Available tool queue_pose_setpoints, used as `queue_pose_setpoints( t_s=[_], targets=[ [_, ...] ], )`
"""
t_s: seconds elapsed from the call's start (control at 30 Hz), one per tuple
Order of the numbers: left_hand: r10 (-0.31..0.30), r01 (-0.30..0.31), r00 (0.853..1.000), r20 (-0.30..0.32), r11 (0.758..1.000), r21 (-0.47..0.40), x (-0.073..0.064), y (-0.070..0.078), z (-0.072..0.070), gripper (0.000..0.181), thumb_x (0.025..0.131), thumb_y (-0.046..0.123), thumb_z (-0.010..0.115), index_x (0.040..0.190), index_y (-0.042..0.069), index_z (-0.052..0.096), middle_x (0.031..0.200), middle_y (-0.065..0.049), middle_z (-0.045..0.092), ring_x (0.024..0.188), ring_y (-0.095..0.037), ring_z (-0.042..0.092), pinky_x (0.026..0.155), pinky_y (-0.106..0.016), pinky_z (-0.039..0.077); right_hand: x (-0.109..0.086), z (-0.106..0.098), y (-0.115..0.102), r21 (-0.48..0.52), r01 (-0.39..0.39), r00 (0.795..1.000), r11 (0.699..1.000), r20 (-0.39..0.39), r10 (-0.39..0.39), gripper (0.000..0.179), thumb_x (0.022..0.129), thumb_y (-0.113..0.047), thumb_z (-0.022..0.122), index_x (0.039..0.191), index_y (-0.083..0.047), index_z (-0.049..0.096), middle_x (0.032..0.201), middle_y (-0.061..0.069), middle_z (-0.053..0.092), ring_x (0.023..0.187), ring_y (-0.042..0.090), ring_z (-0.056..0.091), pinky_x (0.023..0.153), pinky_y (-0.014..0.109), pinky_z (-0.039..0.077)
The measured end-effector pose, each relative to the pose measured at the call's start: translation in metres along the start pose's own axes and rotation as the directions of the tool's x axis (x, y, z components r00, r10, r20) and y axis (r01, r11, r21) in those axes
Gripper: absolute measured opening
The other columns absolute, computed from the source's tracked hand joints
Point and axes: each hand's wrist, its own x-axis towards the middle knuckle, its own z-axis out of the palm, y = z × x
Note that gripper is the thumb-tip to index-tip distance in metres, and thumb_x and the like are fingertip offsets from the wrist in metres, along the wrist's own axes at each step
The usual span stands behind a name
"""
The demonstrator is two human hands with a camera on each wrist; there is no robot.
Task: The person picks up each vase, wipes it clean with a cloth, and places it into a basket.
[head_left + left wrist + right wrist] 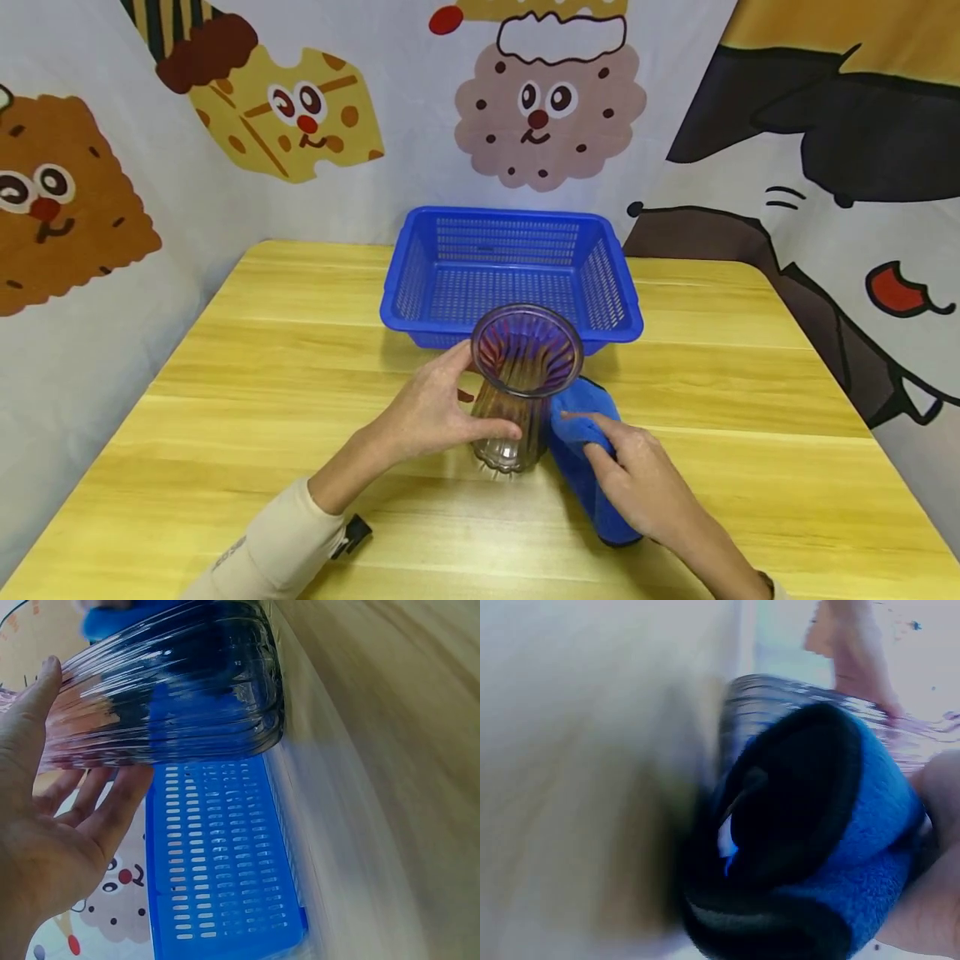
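Note:
A ribbed clear glass vase (504,408) with a purplish flared rim stands at the middle of the table in the head view, its mouth facing up. My left hand (431,412) grips it from the left, thumb across the near side and fingers round the far side. In my right hand (645,475) is a blue cloth (600,492) with dark edging, pinched between thumb and fingers against the vase's right side. The left wrist view shows the glass (202,697) sideways within the hand. In the right wrist view the bunched cloth (877,802) covers part of the vase.
A blue perforated plastic basket (510,214) stands right behind the vase, near the table's back edge. The wood-grain table (247,400) is enclosed by cartoon-printed curtains (420,167). A black clip (352,535) sits at the left sleeve's cuff.

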Motion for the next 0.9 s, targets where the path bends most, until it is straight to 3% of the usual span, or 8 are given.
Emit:
queue_pose_setpoints(
  t_s=[0.07,0.17,0.3,0.43,0.57,0.7,0.83,0.9],
  targets=[
    [-0.008,0.009,1.000,-0.012,0.999,0.033,0.000,0.000,0.001,0.100,0.064,0.042,0.098,0.149,0.021,0.049,0.139,0.003,0.056,0.119,-0.013,0.057,0.076,-0.025,0.061,-0.002,-0.007,-0.007,0.114,-0.039,0.996,0.993,-0.073,0.047,0.030,0.102,-0.007,0.054,0.125,-0.016,0.071,0.103,0.001,0.070,0.078,0.011,0.061,0.065,0.027,0.055],
    [-0.014,0.015,1.000,-0.019,1.000,0.027,-0.001,-0.001,0.001,0.104,0.061,0.041,0.099,0.149,0.023,0.047,0.136,0.007,0.055,0.118,-0.011,0.055,0.086,-0.031,0.060,-0.006,-0.013,-0.018,0.233,-0.015,0.973,0.972,-0.221,0.068,0.024,0.103,-0.007,0.055,0.120,-0.011,0.072,0.108,0.002,0.072,0.091,0.012,0.064,0.072,0.025,0.058],
    [-0.008,0.008,1.000,0.000,0.999,-0.043,-0.002,-0.002,0.002,0.109,0.061,0.039,0.099,0.153,0.028,0.041,0.143,0.010,0.049,0.126,-0.011,0.050,0.103,-0.045,0.051,-0.010,-0.014,-0.031,0.346,0.102,0.924,0.933,-0.381,0.041,0.029,0.102,0.001,0.055,0.126,-0.006,0.070,0.114,0.004,0.072,0.096,0.013,0.068,0.075,0.021,0.060],
    [0.024,-0.019,0.999,0.036,0.992,-0.128,-0.001,-0.001,0.002,0.096,0.072,0.030,0.095,0.153,0.027,0.043,0.146,0.011,0.051,0.134,-0.013,0.048,0.110,-0.045,0.045,-0.009,-0.012,-0.038,0.454,0.283,0.873,0.845,-0.486,-0.032,0.037,0.100,0.009,0.052,0.135,0.003,0.063,0.129,0.009,0.068,0.111,0.016,0.066,0.088,0.020,0.057],
    [0.057,-0.042,0.995,0.078,0.982,-0.183,-0.001,-0.001,0.003,0.078,0.080,0.018,0.089,0.148,0.016,0.050,0.144,0.004,0.056,0.135,-0.015,0.048,0.111,-0.041,0.044,-0.009,-0.001,-0.038,0.473,0.415,0.834,0.777,-0.539,-0.117,0.040,0.097,0.016,0.050,0.137,0.012,0.056,0.139,0.014,0.061,0.123,0.017,0.060,0.099,0.022,0.052],
    [0.075,-0.053,0.993,0.095,0.976,-0.213,0.000,-0.001,0.003,0.070,0.082,0.014,0.088,0.143,0.008,0.054,0.140,-0.003,0.060,0.132,-0.019,0.052,0.109,-0.040,0.046,-0.009,0.013,-0.035,0.444,0.464,0.814,0.766,-0.556,-0.171,0.046,0.093,0.022,0.052,0.138,0.013,0.054,0.141,0.013,0.059,0.124,0.018,0.059,0.100,0.024,0.051],
    [0.088,-0.069,0.993,0.080,0.973,-0.221,0.001,-0.001,0.004,0.068,0.080,0.012,0.089,0.139,0.004,0.058,0.136,-0.007,0.063,0.128,-0.022,0.056,0.107,-0.039,0.049,-0.005,0.022,-0.031,0.440,0.534,0.788,0.722,-0.568,-0.237,0.049,0.089,0.022,0.060,0.137,0.014,0.054,0.139,0.020,0.059,0.121,0.024,0.062,0.098,0.029,0.053],
    [0.089,-0.071,0.993,0.076,0.973,-0.221,0.001,-0.001,0.005,0.068,0.078,0.011,0.090,0.138,0.003,0.058,0.135,-0.009,0.063,0.127,-0.022,0.057,0.106,-0.038,0.050,-0.003,0.026,-0.029,0.419,0.555,0.775,0.719,-0.574,-0.264,0.050,0.088,0.022,0.063,0.137,0.014,0.054,0.138,0.021,0.059,0.121,0.026,0.062,0.098,0.032,0.053]
  ],
)
